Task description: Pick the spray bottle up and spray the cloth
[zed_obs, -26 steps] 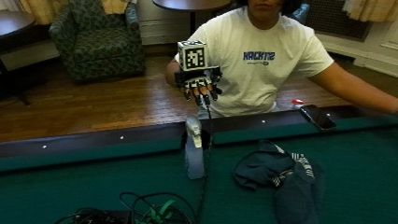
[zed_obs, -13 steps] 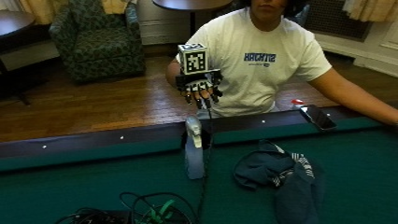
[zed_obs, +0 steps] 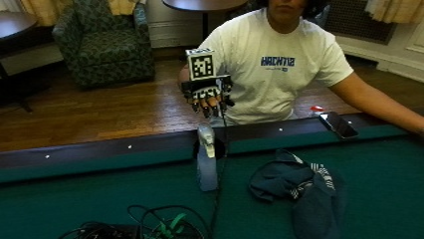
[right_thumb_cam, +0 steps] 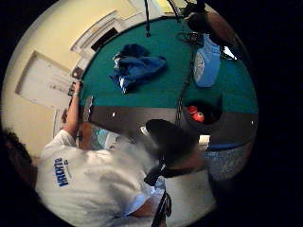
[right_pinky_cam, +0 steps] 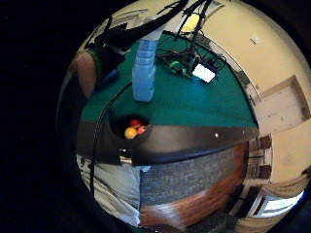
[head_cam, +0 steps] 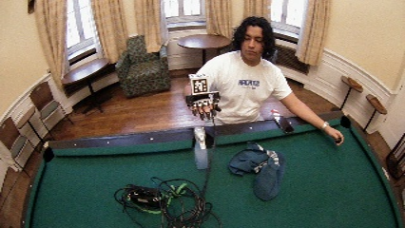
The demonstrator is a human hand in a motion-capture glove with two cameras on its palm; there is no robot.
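Note:
A pale translucent spray bottle (zed_obs: 207, 160) stands upright on the green felt, just inside the rail by the side pocket. My gloved right hand (zed_obs: 209, 97) hangs above its nozzle, apart from it, fingers pointing down and relaxed, holding nothing. A dark blue cloth (zed_obs: 299, 188) lies crumpled on the felt to the right of the bottle. The palm views look down on the bottle (right_pinky_cam: 144, 73) (right_thumb_cam: 207, 61) and the cloth (right_thumb_cam: 137, 68). The wide view shows the hand (head_cam: 204, 102), the bottle (head_cam: 200, 149) and the cloth (head_cam: 259, 167) in the same places.
The side pocket (right_pinky_cam: 132, 128) under the hand holds red and yellow balls. A phone (zed_obs: 338, 124) lies on the dark rail (zed_obs: 99, 152). A tangle of cables (head_cam: 164, 199) sits on the near felt. The person's bare hand (head_cam: 334, 137) rests at the far right.
The gloved hand has sunk slightly toward the top of the bottle. Bottle and cloth have not moved.

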